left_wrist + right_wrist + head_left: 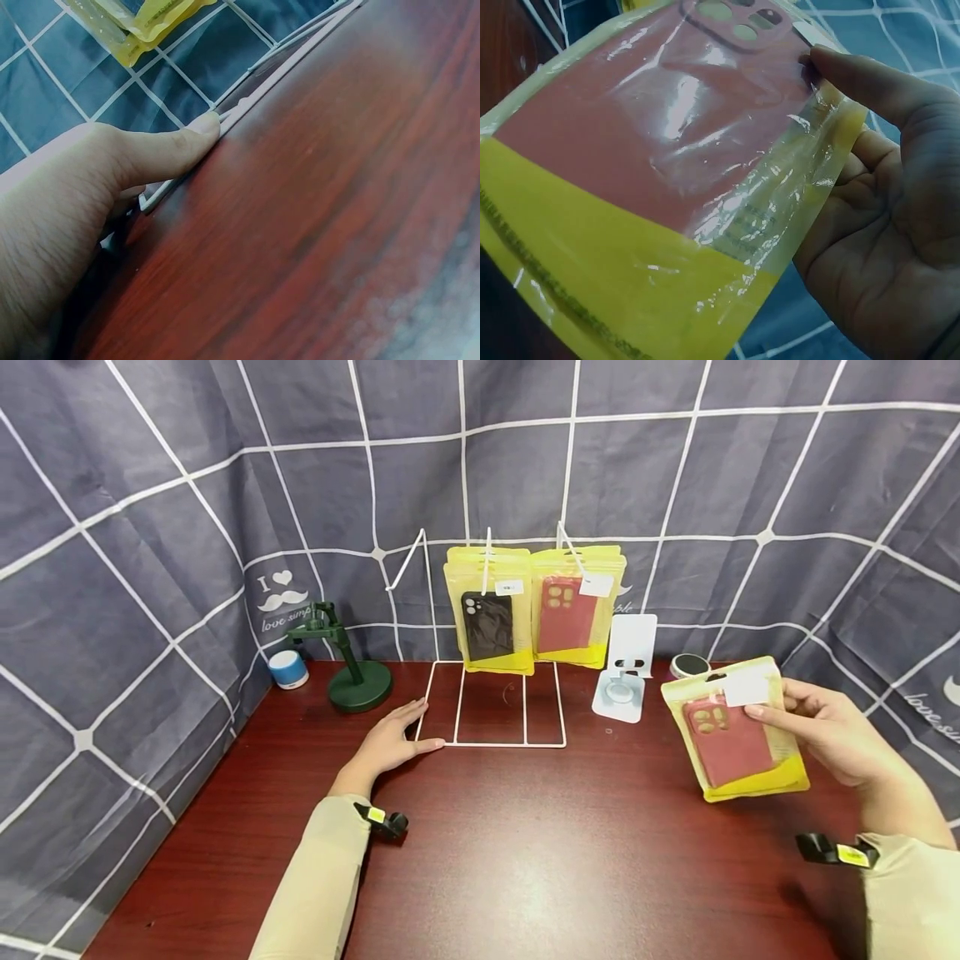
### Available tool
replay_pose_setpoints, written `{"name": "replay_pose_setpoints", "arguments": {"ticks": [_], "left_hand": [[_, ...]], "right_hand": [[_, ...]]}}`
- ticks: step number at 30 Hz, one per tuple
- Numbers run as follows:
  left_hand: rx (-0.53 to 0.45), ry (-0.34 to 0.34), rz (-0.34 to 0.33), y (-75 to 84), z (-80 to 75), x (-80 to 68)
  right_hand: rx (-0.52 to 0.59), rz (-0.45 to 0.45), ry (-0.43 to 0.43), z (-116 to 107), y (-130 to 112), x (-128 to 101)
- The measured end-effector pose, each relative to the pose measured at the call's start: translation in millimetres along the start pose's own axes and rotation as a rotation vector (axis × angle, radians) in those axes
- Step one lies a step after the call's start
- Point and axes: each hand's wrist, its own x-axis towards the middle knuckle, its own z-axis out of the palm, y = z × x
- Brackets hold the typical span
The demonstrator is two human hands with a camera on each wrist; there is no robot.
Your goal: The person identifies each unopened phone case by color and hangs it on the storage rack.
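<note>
My right hand (840, 731) pinches the side edge of a yellow-and-clear packaged phone case (731, 743), raised at the right. The case inside is dusky red, and a white label sits near the bag's top. The right wrist view shows the thumb (885, 86) on the bag's front, other fingers behind it. My left hand (386, 743) rests at the front left corner of a white wire display rack (504, 745), its thumb against the front wire. Hanging on the rack are packs with a black phone case (487, 639) and packs with a red phone case (564, 631).
A bare hook (407, 560) sticks out at the rack's left. Left of the rack stand a dark green stand (360, 687) and a blue-and-white roll (288, 669). To its right are a white phone stand (632, 643) and a round dark-topped item (688, 665). Grey gridded cloth (525, 468) hangs behind.
</note>
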Motion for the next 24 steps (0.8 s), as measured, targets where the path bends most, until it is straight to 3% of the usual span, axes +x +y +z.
{"name": "replay_pose_setpoints", "arguments": {"ticks": [6,15,19,24], "left_hand": [[0.003,-0.001,-0.005,-1.0,0.4,0.8],[0.001,0.007,-0.008,0.3,0.2,0.5],[0.006,0.007,-0.003,1.2,-0.2,-1.6],[0.005,0.012,0.008,2.6,0.1,-2.1]], "right_hand": [[-0.163,-0.041,0.048,16,-15,0],[-0.206,-0.102,0.064,32,-29,1],[-0.142,-0.113,0.086,50,-41,10],[0.106,-0.197,0.071,81,-60,34]]}}
